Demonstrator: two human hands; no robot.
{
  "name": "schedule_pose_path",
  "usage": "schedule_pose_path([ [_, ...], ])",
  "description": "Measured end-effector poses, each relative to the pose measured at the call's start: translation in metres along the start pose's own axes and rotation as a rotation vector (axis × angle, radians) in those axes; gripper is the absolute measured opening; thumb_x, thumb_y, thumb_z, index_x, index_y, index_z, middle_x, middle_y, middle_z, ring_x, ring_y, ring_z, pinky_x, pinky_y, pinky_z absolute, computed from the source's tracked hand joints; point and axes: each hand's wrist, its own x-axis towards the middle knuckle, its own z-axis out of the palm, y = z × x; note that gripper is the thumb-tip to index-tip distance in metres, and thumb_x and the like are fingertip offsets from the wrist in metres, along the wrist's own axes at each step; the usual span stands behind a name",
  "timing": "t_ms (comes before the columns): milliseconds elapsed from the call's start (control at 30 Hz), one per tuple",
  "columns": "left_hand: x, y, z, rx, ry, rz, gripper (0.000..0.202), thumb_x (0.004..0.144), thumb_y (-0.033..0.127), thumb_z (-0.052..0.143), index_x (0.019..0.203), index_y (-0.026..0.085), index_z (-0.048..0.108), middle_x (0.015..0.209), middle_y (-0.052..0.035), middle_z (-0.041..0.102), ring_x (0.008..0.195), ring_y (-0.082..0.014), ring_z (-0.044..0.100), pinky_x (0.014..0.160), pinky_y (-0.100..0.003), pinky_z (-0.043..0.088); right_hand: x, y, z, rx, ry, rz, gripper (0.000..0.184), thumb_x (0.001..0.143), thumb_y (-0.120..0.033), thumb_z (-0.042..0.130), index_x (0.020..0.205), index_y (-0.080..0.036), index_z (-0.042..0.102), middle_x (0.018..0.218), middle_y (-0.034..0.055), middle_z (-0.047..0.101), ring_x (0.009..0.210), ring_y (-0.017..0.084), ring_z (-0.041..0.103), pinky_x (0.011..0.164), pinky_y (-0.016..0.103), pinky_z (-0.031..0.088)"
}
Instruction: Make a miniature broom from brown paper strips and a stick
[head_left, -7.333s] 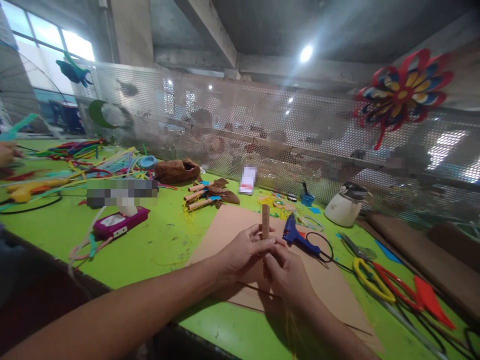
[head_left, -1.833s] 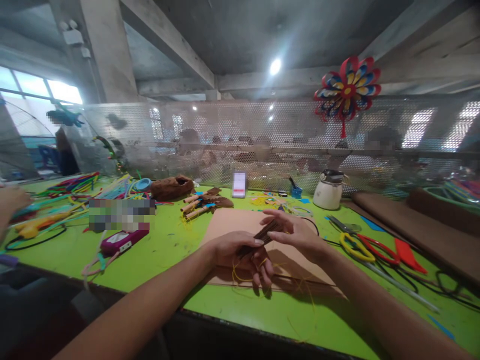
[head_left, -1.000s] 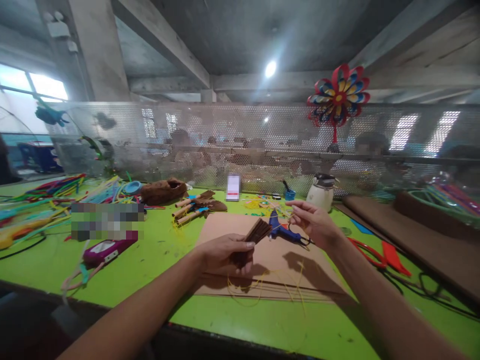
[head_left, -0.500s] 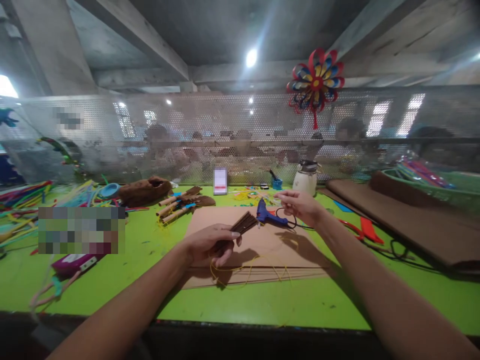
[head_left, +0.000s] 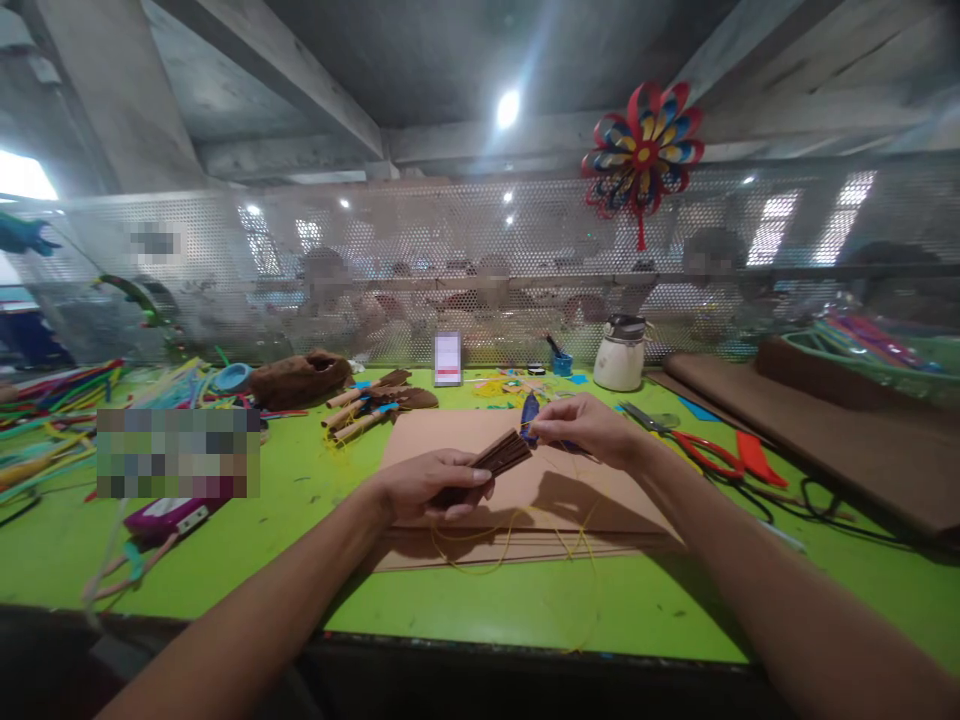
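A bright green worktable (head_left: pixel 300 500) runs beneath a perforated metal screen (head_left: pixel 420 270), and a flat sheet of cardboard (head_left: pixel 450 432) lies on it in front of the person. Above the middle of that sheet is a bundle of dark brown strips (head_left: pixel 501 458), fanned slightly and slanting up to the right.

The left hand (head_left: pixel 431 485) grips the bundle's lower end. Its thumb lies on top, its fingers curl underneath, and its forearm comes in from the lower left, low over the table edge. The right hand (head_left: pixel 585 428) comes in from the right, palm down and wrist raised. Its thumb and forefinger are pinched together just beside the bundle's upper end; whether anything thin sits between them cannot be made out.

Loose yellow strands (head_left: pixel 517 535) loop across the near edge of the cardboard below both hands. The tip of a blue glue gun (head_left: pixel 529 410) shows just behind the right hand's fingertips.

Farther right lie red-handled scissors (head_left: pixel 701 452), and a white jug (head_left: pixel 619 358) stands by the screen. To the left are short wooden rolls (head_left: pixel 360 402) and a spread of coloured strips (head_left: pixel 67 400). A red paper pinwheel (head_left: pixel 645 150) hangs above.
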Motion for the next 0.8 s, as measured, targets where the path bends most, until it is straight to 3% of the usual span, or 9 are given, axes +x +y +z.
schedule_pose_path([
  [100, 0.001, -0.002, 0.003, -0.092, 0.021, -0.014, 0.027, 0.084, 0.040, 0.055, 0.076, 0.016, 0.048, 0.050, 0.0062, 0.041, 0.035, -0.0034, 0.026, 0.031, -0.015, 0.017, 0.000, -0.003, -0.010, 0.059, 0.008, -0.021, 0.021, 0.075, -0.035, 0.067, 0.070, -0.015, 0.069, 0.067, 0.0021, 0.063, 0.063, 0.011, 0.054, 0.062, 0.025, 0.044],
  [267, 0.005, -0.005, 0.006, -0.166, 0.008, 0.041, 0.037, 0.083, 0.050, 0.053, 0.070, 0.017, 0.042, 0.049, 0.0085, 0.030, 0.037, -0.0031, 0.020, 0.033, -0.015, 0.015, -0.001, -0.011, -0.009, 0.471, 0.029, -0.159, 0.012, 0.079, -0.028, 0.064, 0.077, -0.016, 0.066, 0.102, 0.0096, 0.067, 0.092, 0.019, 0.061, 0.087, 0.037, 0.045],
  [367, 0.009, -0.007, 0.006, -0.207, -0.016, 0.054, 0.046, 0.085, 0.060, 0.040, 0.069, 0.018, 0.042, 0.045, 0.0089, 0.025, 0.034, -0.0042, 0.017, 0.032, -0.017, 0.013, 0.000, -0.013, 0.001, 0.592, -0.003, -0.196, 0.014, 0.080, -0.028, 0.062, 0.071, -0.017, 0.062, 0.096, 0.0095, 0.070, 0.098, 0.022, 0.061, 0.094, 0.044, 0.041],
  [433, 0.009, -0.007, 0.007, -0.215, -0.022, 0.033, 0.049, 0.087, 0.061, 0.033, 0.072, 0.017, 0.046, 0.044, 0.0086, 0.025, 0.034, -0.0050, 0.019, 0.033, -0.018, 0.013, 0.000, -0.014, 0.007, 0.616, 0.003, -0.208, 0.015, 0.082, -0.029, 0.060, 0.072, -0.018, 0.062, 0.089, 0.0070, 0.072, 0.096, 0.021, 0.063, 0.094, 0.044, 0.041],
  [600, 0.008, -0.007, 0.011, -0.198, -0.032, 0.076, 0.036, 0.091, 0.043, 0.042, 0.091, 0.010, 0.056, 0.048, 0.0082, 0.026, 0.039, -0.0051, 0.026, 0.038, -0.018, 0.019, -0.003, -0.022, 0.011, 0.677, 0.033, -0.239, 0.018, 0.085, -0.027, 0.054, 0.072, -0.018, 0.063, 0.079, 0.0032, 0.070, 0.087, 0.019, 0.064, 0.089, 0.039, 0.044],
  [700, 0.008, -0.007, 0.011, -0.210, 0.003, 0.125, 0.029, 0.089, 0.039, 0.048, 0.085, 0.011, 0.054, 0.051, 0.0071, 0.032, 0.041, -0.0043, 0.028, 0.039, -0.018, 0.022, -0.003, -0.026, 0.011, 0.749, 0.060, -0.199, 0.018, 0.085, -0.027, 0.055, 0.069, -0.018, 0.060, 0.069, 0.0008, 0.063, 0.073, 0.016, 0.061, 0.079, 0.035, 0.047],
  [800, 0.008, -0.006, 0.011, -0.192, 0.020, 0.144, 0.026, 0.089, 0.039, 0.049, 0.081, 0.014, 0.051, 0.048, 0.0079, 0.034, 0.036, -0.0034, 0.025, 0.035, -0.017, 0.020, -0.002, -0.027, 0.010, 0.851, 0.134, -0.169, 0.020, 0.084, -0.020, 0.053, 0.065, -0.018, 0.055, 0.055, -0.0038, 0.048, 0.052, 0.010, 0.048, 0.063, 0.028, 0.046],
])
